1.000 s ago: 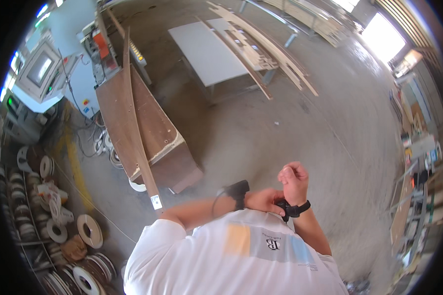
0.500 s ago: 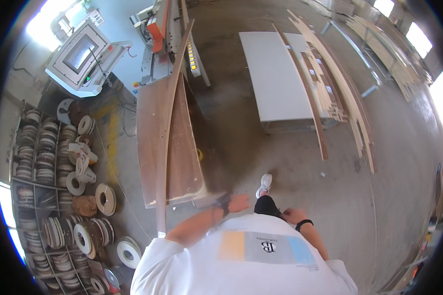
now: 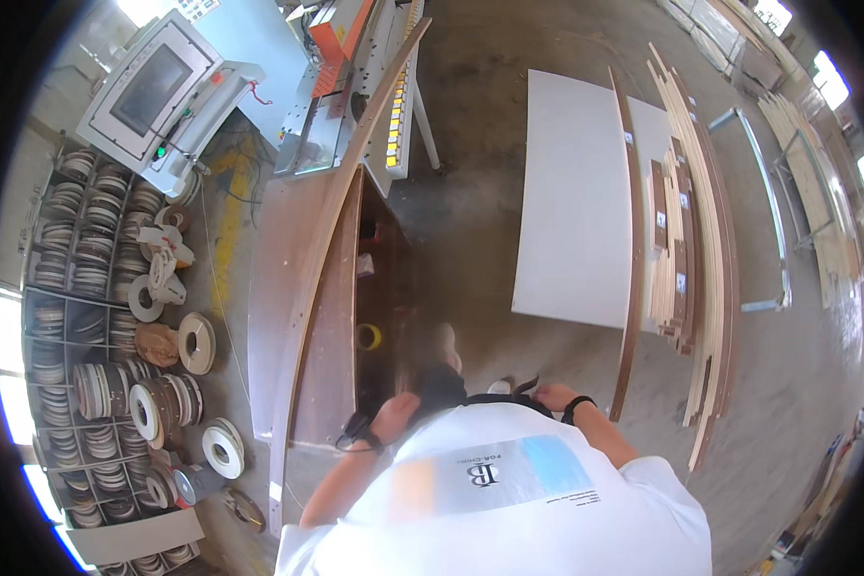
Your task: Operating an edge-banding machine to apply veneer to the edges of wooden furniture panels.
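Strip of brown wood slants across the brown box from its far right corner toward its near left corner, overhanging the far and near edges. The left hand, loosely curled, is just beside the box's near right corner; I cannot tell whether it grips anything. The right hand, fingers bent, is at a black strap-like piece; its hold is unclear too. Long battens lie along the white table's right edge.
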The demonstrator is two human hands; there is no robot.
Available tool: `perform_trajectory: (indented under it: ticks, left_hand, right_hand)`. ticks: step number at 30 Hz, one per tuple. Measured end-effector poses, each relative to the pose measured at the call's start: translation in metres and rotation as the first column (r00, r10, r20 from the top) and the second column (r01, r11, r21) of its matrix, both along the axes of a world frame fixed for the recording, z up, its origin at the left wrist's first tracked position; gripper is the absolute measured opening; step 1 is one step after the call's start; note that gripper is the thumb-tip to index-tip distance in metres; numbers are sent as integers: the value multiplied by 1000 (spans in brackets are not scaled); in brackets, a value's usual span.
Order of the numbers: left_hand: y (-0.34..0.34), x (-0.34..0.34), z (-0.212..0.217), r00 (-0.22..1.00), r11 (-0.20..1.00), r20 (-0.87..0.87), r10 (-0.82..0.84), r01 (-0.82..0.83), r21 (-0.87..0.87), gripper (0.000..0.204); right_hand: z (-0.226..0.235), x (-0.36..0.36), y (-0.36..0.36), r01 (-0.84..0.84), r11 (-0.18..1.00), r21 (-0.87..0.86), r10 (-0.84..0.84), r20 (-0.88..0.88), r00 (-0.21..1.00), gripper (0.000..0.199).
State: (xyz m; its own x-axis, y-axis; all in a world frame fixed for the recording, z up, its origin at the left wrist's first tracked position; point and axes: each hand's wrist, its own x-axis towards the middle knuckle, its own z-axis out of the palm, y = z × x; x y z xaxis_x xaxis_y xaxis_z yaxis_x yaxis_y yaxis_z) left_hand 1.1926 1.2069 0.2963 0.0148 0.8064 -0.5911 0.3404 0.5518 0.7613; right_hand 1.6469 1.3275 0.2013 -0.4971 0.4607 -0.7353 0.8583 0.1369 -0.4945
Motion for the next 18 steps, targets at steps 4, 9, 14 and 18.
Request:
perform_trajectory:
  ticks: [4,9,14,18]
  left_hand:
    - [57,-1,-8,996,996,-32,-85,85,16,25]
    - [187,-40,-17,990,981,-74,-122,131,143,25]
    - [268,-76,-19,956,964,-136,-259,264,16,29]
    - [303,-87,-17,977,983,-124,-173,163,-87,34]
  right_hand:
    - [34,-35,81,71,987,-143,-51,141,989,46]
    - [-8,-74,172,10,997,-71,-3,97,995,51]
    - [25,-130,287,121,992,-20,-120,20,993,49]
    - [73,-166,369,94,995,16,-92,-76,993,47]
